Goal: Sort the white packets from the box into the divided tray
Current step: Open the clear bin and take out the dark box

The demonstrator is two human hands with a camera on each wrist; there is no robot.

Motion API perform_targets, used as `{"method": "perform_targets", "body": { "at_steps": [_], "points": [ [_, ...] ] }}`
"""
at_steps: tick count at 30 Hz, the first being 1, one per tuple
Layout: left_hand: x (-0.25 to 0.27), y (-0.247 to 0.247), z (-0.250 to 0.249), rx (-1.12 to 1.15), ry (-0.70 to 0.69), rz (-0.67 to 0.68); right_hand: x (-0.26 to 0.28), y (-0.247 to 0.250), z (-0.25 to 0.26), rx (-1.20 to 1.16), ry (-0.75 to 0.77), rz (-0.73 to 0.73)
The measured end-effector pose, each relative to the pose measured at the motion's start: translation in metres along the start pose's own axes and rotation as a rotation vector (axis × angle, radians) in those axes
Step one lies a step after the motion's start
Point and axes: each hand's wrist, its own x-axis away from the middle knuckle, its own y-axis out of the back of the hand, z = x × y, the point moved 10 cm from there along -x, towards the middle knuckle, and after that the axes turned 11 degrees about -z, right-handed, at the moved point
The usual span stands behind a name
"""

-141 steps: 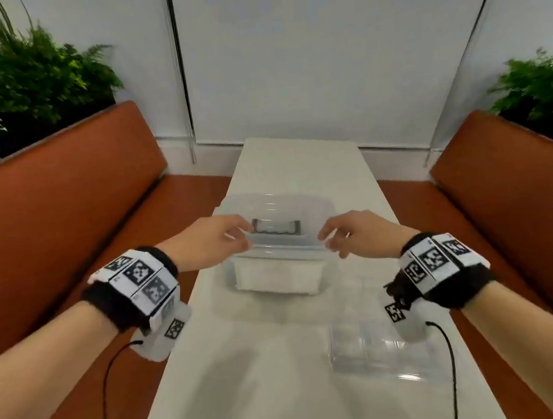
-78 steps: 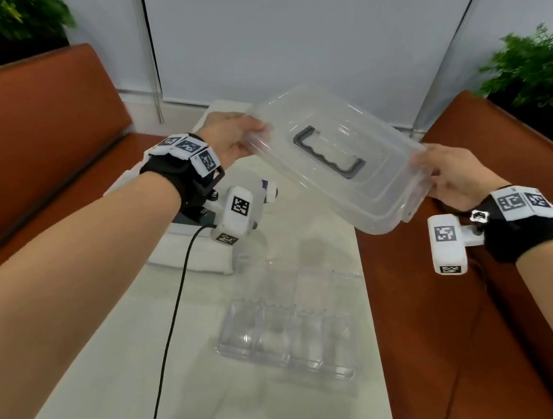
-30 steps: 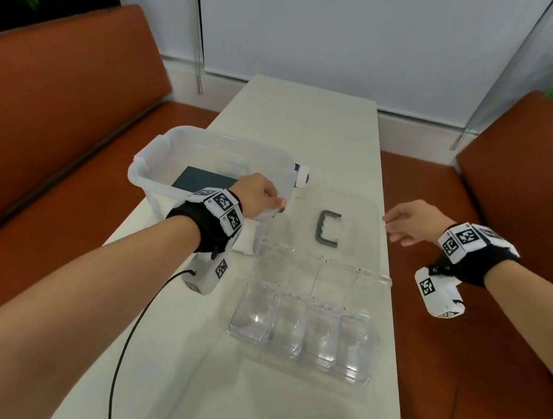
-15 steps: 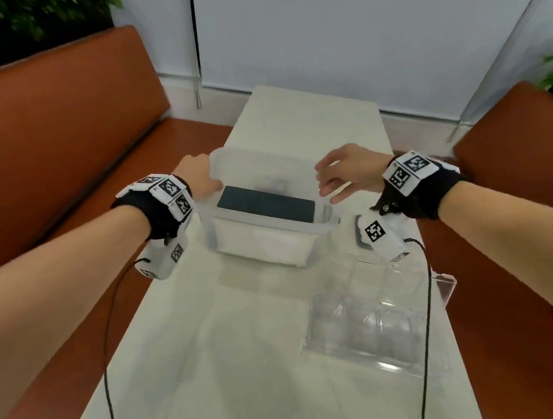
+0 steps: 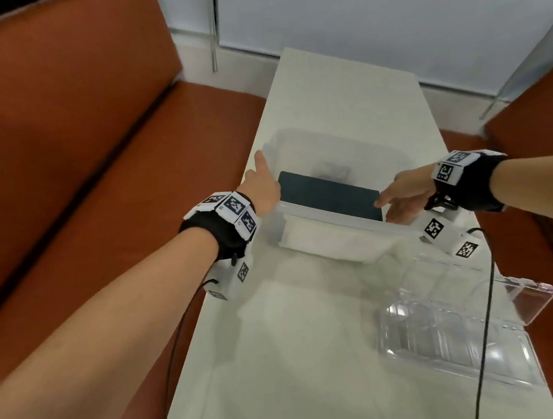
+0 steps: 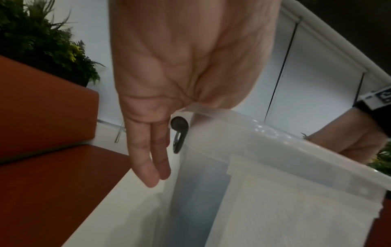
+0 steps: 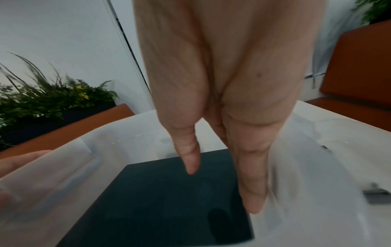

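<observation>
A translucent box (image 5: 338, 247) stands open in the middle of the white table. Inside, a dark blue flat cover (image 5: 329, 198) lies on top, and a white stack (image 5: 319, 237) shows through the front wall; single packets cannot be made out. My left hand (image 5: 262, 183) lies against the box's left wall, its fingers (image 6: 152, 158) straight outside the wall. My right hand (image 5: 401, 197) reaches over the right rim, its straight fingers (image 7: 251, 183) just above the dark cover (image 7: 169, 200), holding nothing. The clear divided tray (image 5: 455, 337) sits near right, with nothing in it.
The clear lid (image 5: 533, 293) lies by the tray, one corner past the table's right edge. Orange benches (image 5: 73, 163) run along both long sides. Thin black cables (image 5: 176, 341) hang from both wrists, the right one across the tray.
The lid came off earlier and was laid at the right. In the last half second my right hand dipped into the box toward the dark cover, and my left slid forward along the wall.
</observation>
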Motion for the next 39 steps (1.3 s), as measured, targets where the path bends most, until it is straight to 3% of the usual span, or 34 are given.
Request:
{"method": "perform_targets", "body": {
  "at_steps": [9,13,19,23,31,39],
  "points": [
    [-0.002,-0.006,0.0,0.054,0.043,0.042,-0.017,-0.02,-0.006,0.102,-0.045,0.065],
    [-0.005,-0.008,0.001,0.04,0.038,0.044,-0.031,-0.022,-0.021,-0.029,-0.175,0.134],
    [-0.008,-0.012,0.003,0.045,0.043,0.044,0.01,-0.005,0.018,-0.285,-0.097,0.111],
    [-0.006,-0.013,0.004,0.056,0.04,0.05,0.011,0.003,0.012,-0.521,-0.187,0.105],
    [-0.004,-0.01,0.001,0.096,0.046,0.05,0.008,0.015,0.005,-0.331,-0.131,0.021],
    [-0.005,-0.012,0.003,0.116,0.079,0.031,0.029,0.023,0.011,-0.375,-0.135,-0.057]
  ]
}}
